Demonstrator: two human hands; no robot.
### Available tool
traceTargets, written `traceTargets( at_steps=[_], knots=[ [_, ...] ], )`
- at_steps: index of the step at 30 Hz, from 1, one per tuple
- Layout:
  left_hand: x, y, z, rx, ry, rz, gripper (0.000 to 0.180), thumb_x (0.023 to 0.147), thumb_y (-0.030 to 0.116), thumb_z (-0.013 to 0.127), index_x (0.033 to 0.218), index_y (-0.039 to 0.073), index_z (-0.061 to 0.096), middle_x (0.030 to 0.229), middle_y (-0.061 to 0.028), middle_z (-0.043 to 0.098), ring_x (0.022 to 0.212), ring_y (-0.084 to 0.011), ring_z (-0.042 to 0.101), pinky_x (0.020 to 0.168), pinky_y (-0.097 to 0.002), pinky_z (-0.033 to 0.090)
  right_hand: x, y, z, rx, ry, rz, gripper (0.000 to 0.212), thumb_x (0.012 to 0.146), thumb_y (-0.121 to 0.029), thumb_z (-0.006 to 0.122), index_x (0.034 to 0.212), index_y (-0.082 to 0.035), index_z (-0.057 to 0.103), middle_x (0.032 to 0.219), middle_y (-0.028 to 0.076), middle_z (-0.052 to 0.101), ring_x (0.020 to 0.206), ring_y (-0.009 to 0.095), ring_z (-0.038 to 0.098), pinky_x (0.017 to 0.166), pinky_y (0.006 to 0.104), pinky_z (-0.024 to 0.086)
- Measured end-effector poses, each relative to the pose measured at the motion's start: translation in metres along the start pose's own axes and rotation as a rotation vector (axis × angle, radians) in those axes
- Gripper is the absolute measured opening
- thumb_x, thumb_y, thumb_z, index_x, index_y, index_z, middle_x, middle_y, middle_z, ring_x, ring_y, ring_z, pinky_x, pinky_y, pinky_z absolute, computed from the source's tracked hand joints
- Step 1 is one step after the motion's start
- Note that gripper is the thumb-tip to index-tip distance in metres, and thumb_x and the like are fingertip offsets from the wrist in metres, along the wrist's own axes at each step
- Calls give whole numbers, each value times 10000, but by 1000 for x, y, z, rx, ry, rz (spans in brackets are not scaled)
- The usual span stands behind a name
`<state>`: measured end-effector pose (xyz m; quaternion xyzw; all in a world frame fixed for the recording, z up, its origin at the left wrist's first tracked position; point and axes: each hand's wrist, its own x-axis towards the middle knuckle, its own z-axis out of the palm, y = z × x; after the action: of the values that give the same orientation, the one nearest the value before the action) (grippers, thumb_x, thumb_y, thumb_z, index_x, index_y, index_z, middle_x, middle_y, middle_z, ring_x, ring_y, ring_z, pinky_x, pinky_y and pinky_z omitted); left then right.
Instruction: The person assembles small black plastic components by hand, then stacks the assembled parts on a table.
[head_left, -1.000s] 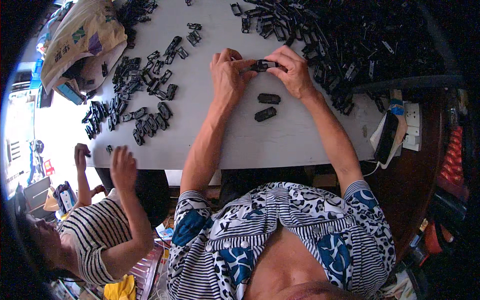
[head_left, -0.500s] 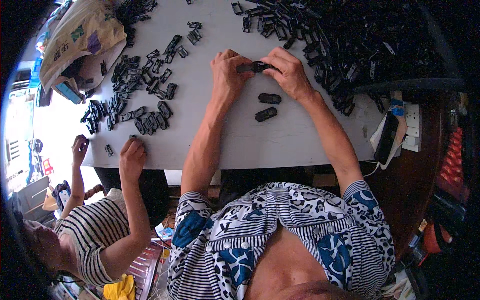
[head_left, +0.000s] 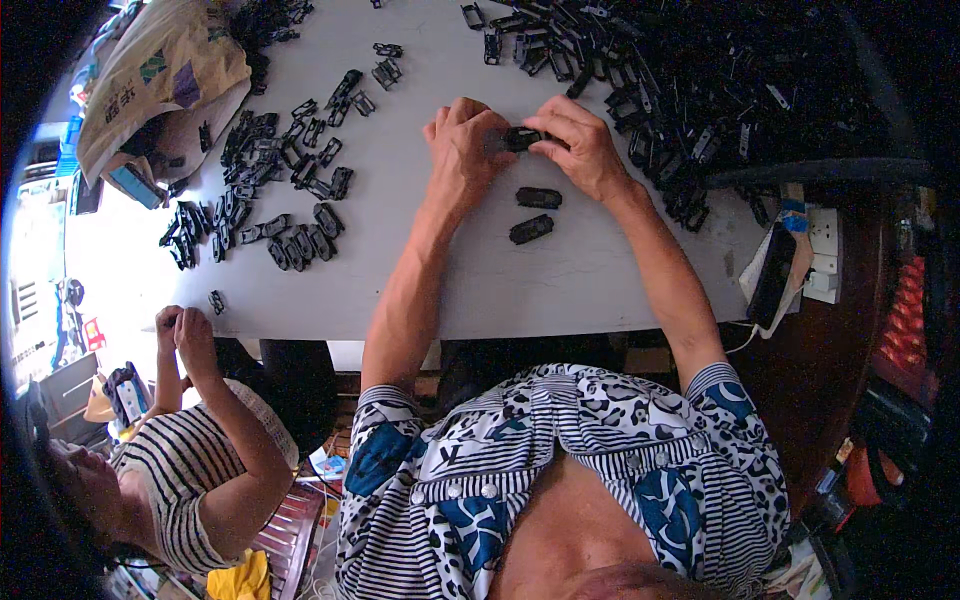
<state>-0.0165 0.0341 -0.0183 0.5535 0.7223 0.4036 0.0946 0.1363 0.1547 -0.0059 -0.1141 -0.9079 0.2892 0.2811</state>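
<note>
Over the middle of the table, my right hand [head_left: 582, 148] pinches a small black plastic part [head_left: 522, 139], elongated with a cut-out frame. My left hand [head_left: 468, 148] is closed at that part's left end, its fingertips partly hidden behind the back of the hand. Just below my hands lie two dark oblong pieces, one rounded piece [head_left: 538, 197] and one tilted piece [head_left: 531, 229]. What the part's far right end looks like is covered by my right fingers.
A big heap of black parts [head_left: 660, 90] fills the far right. Scattered groups of similar parts [head_left: 300, 245] lie on the left of the table [head_left: 400, 290]. A paper sack [head_left: 170, 80] stands far left. A co-worker's hands [head_left: 185, 330] are at the left edge; a power strip [head_left: 824, 250] is at right.
My left hand has shifted and turned slightly, now covering the left end of the black part. At left, the co-worker's hands have come together near the table edge.
</note>
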Motion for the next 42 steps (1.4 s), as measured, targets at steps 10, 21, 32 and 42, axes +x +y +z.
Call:
traceTargets(
  at_steps=[10,21,32,42],
  knots=[
    [1,-3,5,19,-13,-3,420,562,108,839,959,131,702,1066,-46,601,1060,-262,498,937,-407,317,4,-8,-1,-183,-120,-61,135,720,-8,668,833,-5,594,855,133,526,865,310,582,731,403,501],
    [8,-14,-16,-252,-47,-82,229,718,31,717,938,94,714,927,-97,647,876,-286,593,759,-381,461,1,-42,-33,-139,-514,110,77,796,-60,599,865,-28,605,904,148,555,909,336,608,748,421,510],
    [95,2,30,241,211,-19,221,739,147,722,910,54,616,887,-131,589,880,-342,561,722,-448,458,19,15,-34,-492,48,102,48,814,2,496,835,-20,533,853,133,518,908,310,583,748,419,502],
    [86,-5,25,129,354,90,264,750,140,707,1001,69,661,1035,-147,631,935,-350,603,744,-417,479,6,7,-32,-483,-76,126,293,648,8,745,840,-19,525,883,91,534,929,282,585,752,408,513]
  ],
)
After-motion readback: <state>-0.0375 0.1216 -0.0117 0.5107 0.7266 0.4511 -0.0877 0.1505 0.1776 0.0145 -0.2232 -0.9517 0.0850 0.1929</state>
